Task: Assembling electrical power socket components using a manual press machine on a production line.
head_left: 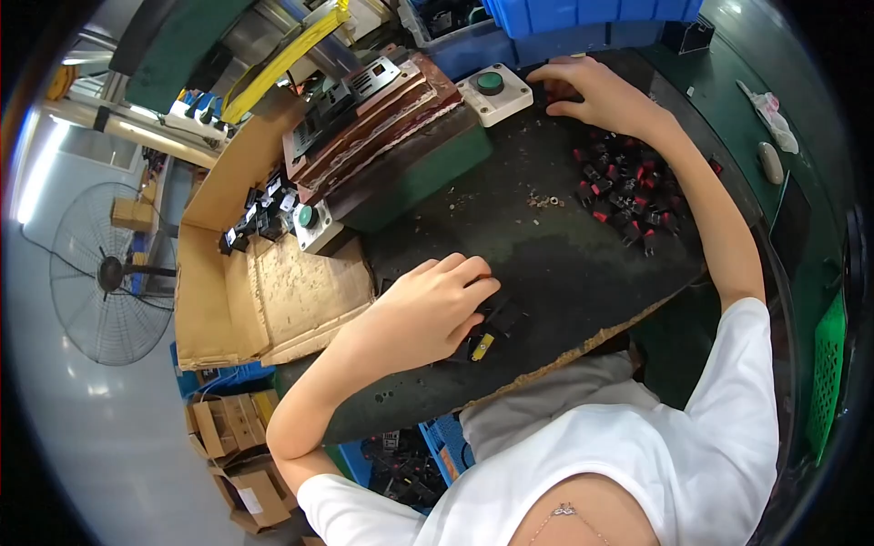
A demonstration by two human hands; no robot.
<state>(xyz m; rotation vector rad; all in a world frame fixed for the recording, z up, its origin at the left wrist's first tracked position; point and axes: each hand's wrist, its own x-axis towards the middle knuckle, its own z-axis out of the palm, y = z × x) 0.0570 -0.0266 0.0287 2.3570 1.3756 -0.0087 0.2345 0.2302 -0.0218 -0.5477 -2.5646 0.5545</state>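
Note:
My left hand rests low over the dark bench mat, its fingers curled around small black plastic parts. One part beside the fingertips has a yellow face. The palm hides how many parts are under it. My right hand is at the far side of the bench, beside a white push-button box with a green button. Its fingers are bent with a gap between thumb and fingers, and I see nothing held in them. Below my right forearm lies a pile of black-and-red parts.
A second green-button box stands left of the press base. Black parts lie in a cardboard tray at left. Small metal bits are scattered mid-mat. Blue bins stand at the back; a fan is far left.

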